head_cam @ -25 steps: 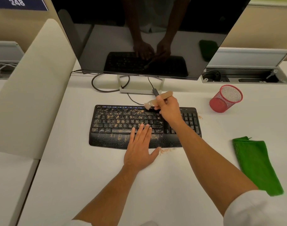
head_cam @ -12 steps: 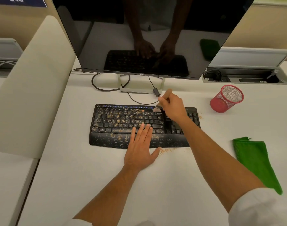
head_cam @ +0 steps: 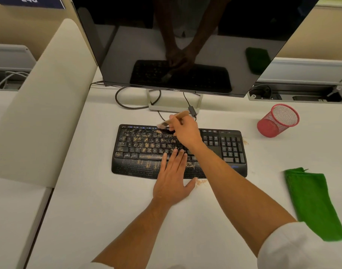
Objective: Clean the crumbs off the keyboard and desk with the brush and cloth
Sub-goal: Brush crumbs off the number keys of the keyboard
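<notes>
Views: I had only one, the head camera.
Position: worn above the desk (head_cam: 112, 220), close in.
Facing: forward and down, at keyboard (head_cam: 146, 152) and monitor (head_cam: 185, 45).
Lens: wide-angle.

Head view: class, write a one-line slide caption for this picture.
Right hand brushes crumbs off the keyboard with a brush while the left hand steadies it.

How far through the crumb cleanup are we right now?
Early. Done: little; only the number pad looks mostly crumb-free. In hand: the right hand grips the brush, bristles at the top key row of the keyboard, while the left hand lies flat on the palm rest. Left: crumbs cover the letter keys and palm rest, small piles sit on the desk, and the green cloth lies unused.
</notes>
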The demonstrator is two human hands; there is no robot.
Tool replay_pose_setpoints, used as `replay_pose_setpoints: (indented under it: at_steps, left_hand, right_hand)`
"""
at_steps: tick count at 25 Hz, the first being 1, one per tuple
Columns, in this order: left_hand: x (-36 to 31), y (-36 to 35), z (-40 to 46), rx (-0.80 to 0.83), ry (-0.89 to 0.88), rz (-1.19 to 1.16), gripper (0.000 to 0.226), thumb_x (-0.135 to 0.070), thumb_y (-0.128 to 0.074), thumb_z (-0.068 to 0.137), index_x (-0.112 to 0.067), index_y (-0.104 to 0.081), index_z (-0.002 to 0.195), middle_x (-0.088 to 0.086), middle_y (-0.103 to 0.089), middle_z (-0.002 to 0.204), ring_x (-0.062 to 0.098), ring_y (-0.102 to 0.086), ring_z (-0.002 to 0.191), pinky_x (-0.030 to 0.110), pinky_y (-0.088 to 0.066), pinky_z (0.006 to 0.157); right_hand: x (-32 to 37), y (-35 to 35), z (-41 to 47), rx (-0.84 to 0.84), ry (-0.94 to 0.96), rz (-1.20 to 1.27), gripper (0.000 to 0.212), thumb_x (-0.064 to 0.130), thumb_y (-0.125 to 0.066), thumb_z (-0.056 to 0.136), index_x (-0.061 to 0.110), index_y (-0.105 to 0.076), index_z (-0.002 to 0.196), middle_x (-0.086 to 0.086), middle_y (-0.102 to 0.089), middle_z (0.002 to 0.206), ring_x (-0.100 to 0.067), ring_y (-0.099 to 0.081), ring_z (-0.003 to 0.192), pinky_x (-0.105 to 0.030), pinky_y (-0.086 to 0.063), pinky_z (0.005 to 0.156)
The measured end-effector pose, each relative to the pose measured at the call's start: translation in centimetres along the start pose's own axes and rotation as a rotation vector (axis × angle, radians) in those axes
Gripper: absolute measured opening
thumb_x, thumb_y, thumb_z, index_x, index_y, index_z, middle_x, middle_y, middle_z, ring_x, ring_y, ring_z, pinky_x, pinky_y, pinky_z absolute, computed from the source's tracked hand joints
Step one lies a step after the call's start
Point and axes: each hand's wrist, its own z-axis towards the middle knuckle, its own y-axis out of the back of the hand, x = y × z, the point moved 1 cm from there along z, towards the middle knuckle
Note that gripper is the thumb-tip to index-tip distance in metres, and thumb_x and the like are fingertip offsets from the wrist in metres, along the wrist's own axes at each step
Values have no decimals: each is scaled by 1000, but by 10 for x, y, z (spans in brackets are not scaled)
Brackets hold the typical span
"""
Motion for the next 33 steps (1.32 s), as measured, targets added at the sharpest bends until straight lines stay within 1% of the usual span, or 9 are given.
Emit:
replay_pose_setpoints:
  at_steps: [2,9,13,16,18,22,25,28,33]
  left_hand:
    - [0,0,0,-5,3,2,81,-64,-34,95,-8,-26,153,6,-18,164,19,-1,153,49,-2,122]
    - [0,-1,-1,-26,-2,-2,81,-63,-36,95,-10,-24,155,4,-15,164,19,-1,153,48,-1,122]
    - [0,-3,-1,-44,-8,-14,80,-62,-39,94,-10,-27,154,4,-19,163,20,-5,153,48,-4,122]
    - [0,-2,-2,-38,-3,-13,80,-62,-38,95,-10,-26,154,4,-18,163,20,-5,153,49,-4,122]
    - [0,-2,-2,-32,-1,-15,80,-63,-37,95,-10,-25,155,4,-17,164,19,-3,153,49,-4,122]
    - [0,-3,-2,-38,-3,-19,80,-62,-38,95,-10,-25,155,4,-17,164,19,-3,153,49,-4,122]
    - [0,-3,-2,-42,-10,-19,80,-62,-38,95,-10,-25,155,4,-18,163,19,-3,153,49,-5,122]
    - [0,-3,-2,-39,-8,-22,80,-62,-38,95,-10,-25,154,4,-18,164,19,-3,153,49,-5,122]
    - [0,-2,-3,-28,-3,-14,80,-62,-37,95,-10,-25,155,4,-17,164,19,-2,153,49,-4,122]
  right_hand:
    - [-6,10,-2,-76,-23,82,31,37,-51,102,12,-67,96,-4,-72,82,-21,-70,77,-43,-58,72]
    - [-33,60,-9,-410,-67,-33,37,33,-48,103,5,-62,84,-11,-67,72,-25,-65,66,-39,-51,59]
    - [-32,64,-8,-388,-61,-214,38,31,-41,107,10,-55,79,2,-56,58,-6,-51,49,-20,-36,48]
    - [-32,63,2,-339,-59,-180,36,33,-44,106,9,-60,85,-9,-69,74,-20,-67,65,-36,-56,63]
    - [-36,64,3,-353,-62,-132,34,31,-47,104,8,-66,87,-9,-72,79,-22,-70,72,-43,-60,69]
    - [-39,70,-4,-433,-81,-117,33,26,-51,98,5,-69,81,-6,-70,72,-17,-67,64,-28,-54,56]
    - [-42,73,-4,-386,-103,-169,28,23,-52,96,4,-67,82,-8,-69,71,-21,-67,63,-34,-55,57]
    - [-40,69,-6,-284,-2,-181,25,20,-49,101,3,-65,91,-3,-68,79,-18,-68,70,-37,-59,66]
    - [-35,69,-5,-280,108,-272,22,25,-47,104,7,-59,98,-6,-66,77,-20,-62,66,-36,-48,58]
